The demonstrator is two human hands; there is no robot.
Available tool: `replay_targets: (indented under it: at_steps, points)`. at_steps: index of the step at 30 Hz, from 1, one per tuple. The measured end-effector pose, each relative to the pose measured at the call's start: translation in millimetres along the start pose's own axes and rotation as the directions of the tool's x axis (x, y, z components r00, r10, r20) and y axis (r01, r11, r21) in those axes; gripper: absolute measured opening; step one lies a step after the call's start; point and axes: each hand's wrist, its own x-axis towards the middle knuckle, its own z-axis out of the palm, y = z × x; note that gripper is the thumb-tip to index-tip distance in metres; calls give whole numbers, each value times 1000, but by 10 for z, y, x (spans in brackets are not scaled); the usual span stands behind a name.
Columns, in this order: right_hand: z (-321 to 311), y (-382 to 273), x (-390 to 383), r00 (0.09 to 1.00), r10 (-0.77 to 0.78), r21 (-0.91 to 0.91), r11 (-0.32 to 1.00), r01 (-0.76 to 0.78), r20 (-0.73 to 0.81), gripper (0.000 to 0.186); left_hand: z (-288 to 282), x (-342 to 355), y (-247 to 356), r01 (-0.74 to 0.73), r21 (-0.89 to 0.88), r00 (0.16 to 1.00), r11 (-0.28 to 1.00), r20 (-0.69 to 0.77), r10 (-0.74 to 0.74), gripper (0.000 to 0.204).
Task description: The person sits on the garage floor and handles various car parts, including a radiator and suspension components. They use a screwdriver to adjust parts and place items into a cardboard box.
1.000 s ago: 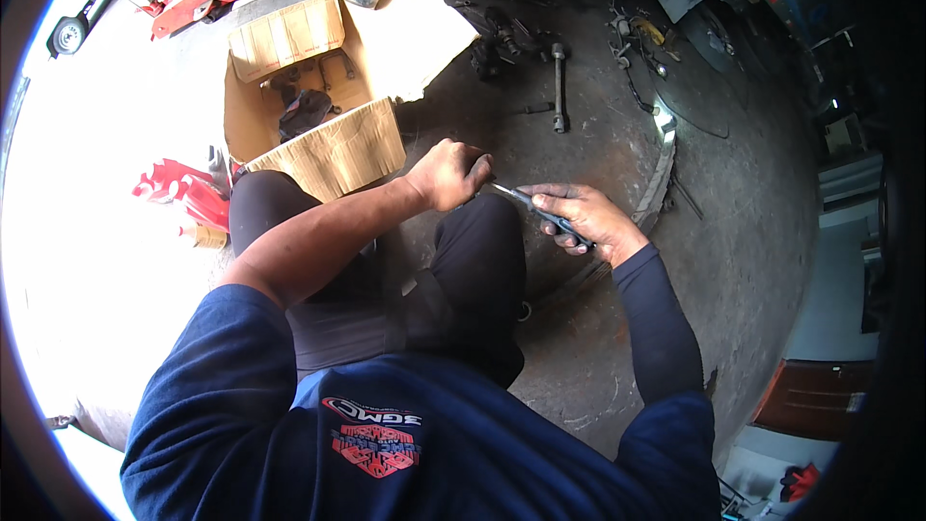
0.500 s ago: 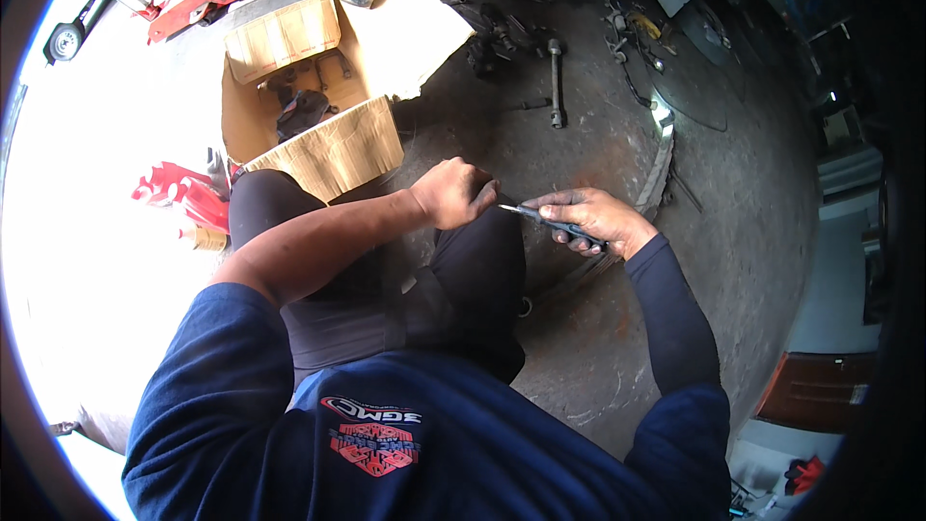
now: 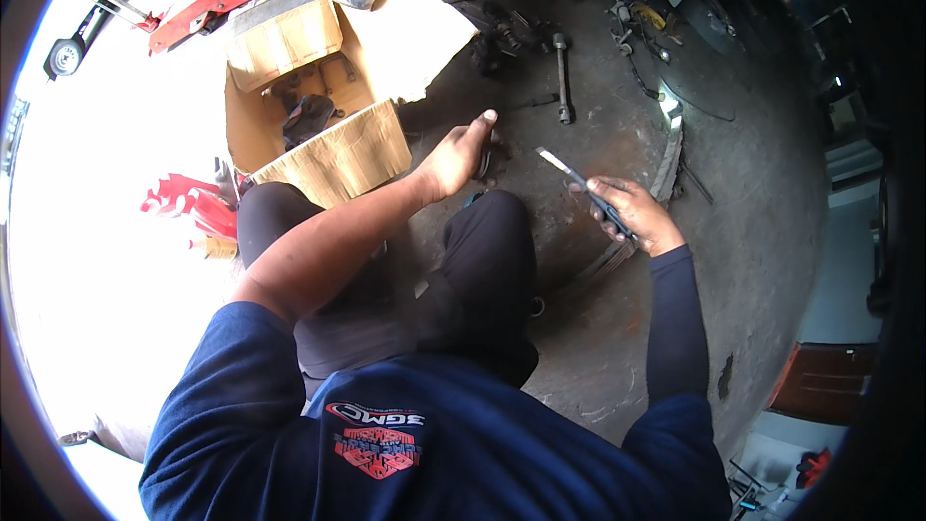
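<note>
My right hand (image 3: 640,216) is wrapped round a utility knife (image 3: 580,180) with a dark handle. Its pale blade points up and to the left, apart from the other hand. Above my bent knees, my left hand (image 3: 451,159) is closed, with the thumb raised. A small dark thing shows at its fingers, mostly hidden, and I cannot make out what it is. Just left of that hand stands an open cardboard box (image 3: 333,156) with dark metal parts in it.
A lug wrench-like metal bar (image 3: 563,79) lies on the stained concrete floor (image 3: 743,232). Beyond are a red floor jack (image 3: 217,2), loose parts and cables (image 3: 641,29). Red bottles (image 3: 198,205) stand by my left knee. A curved metal strip (image 3: 667,159) lies to the right.
The knife has drawn away from my left hand, to the right, and its blade has tilted upward. My left hand has risen slightly and turned, thumb now up.
</note>
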Motion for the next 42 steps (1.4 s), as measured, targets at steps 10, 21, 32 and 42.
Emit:
replay_targets:
  at_steps: [10, 21, 32, 42]
  points:
    - [547, 2296, 1808, 809, -297, -521, 854, -13, -507, 47, 55, -171, 184, 46, -559, 984, 828, 169, 60, 52]
    - [1675, -224, 587, 860, -496, 631, 631, 451, -119, 58, 152, -207, 190, -383, -12, 918, 924, -115, 379, 43]
    - [1441, -493, 316, 541, -683, 94, 576, 812, -491, 44, 12, -277, 414, -756, 503, 545, 420, 127, 829, 46]
    - [1456, -611, 284, 266, -742, -398, 584, 707, -616, 37, 201, -376, 411, -745, 559, 525, 363, 157, 837, 29]
